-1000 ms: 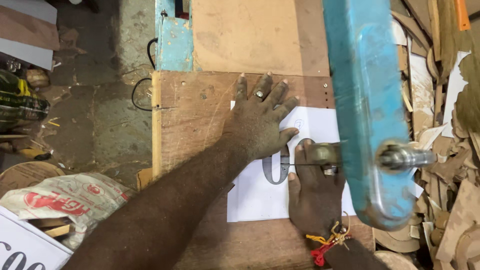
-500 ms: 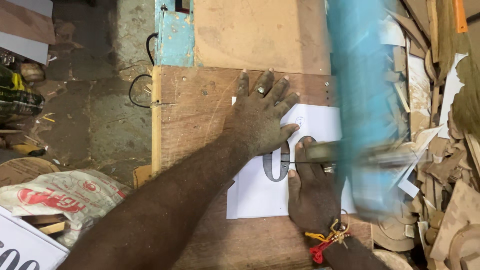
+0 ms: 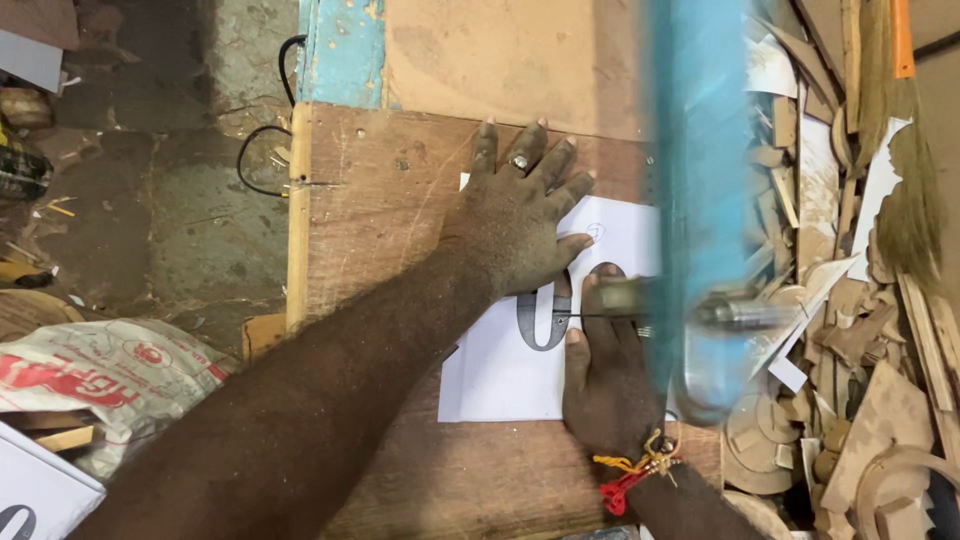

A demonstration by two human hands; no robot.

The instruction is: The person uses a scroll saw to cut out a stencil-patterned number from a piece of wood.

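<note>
1. While pressed flat with fingers spread, left hand (image 3: 520, 225) lies palm down on the white paper sheet (image 3: 500, 365), near the far middle of the wooden board (image 3: 380, 210); open, clamped on nothing, a ring on one finger.
2. Right hand (image 3: 605, 385) flat too, fingers together and pointing toward the far edge, resting on the sheet's near right part; grips nothing, only pushes down. Red and yellow thread tied at its wrist (image 3: 630, 475).
3. Hands close together, thumb of the left nearly meeting the fingertips of the right, a thin dark saw blade (image 3: 590, 316) running between them.
4. Paper sheet glued or laid on the board, toward its right edge, printed with grey curved outlines (image 3: 545, 325); blade sits at that outline.
5. Blue saw arm (image 3: 700, 180) blurred, crossing above the board's right side from far edge to near, with a metal clamp (image 3: 735, 315) at blade height.
6. Right of the board: heap of wood offcuts (image 3: 850, 380) and curved scraps; a broom (image 3: 905, 200) lying over them.
7. Left of the board: bare dirty floor with a black cable (image 3: 255, 150), and a printed sack (image 3: 110, 375) near the board's near left corner.
</note>
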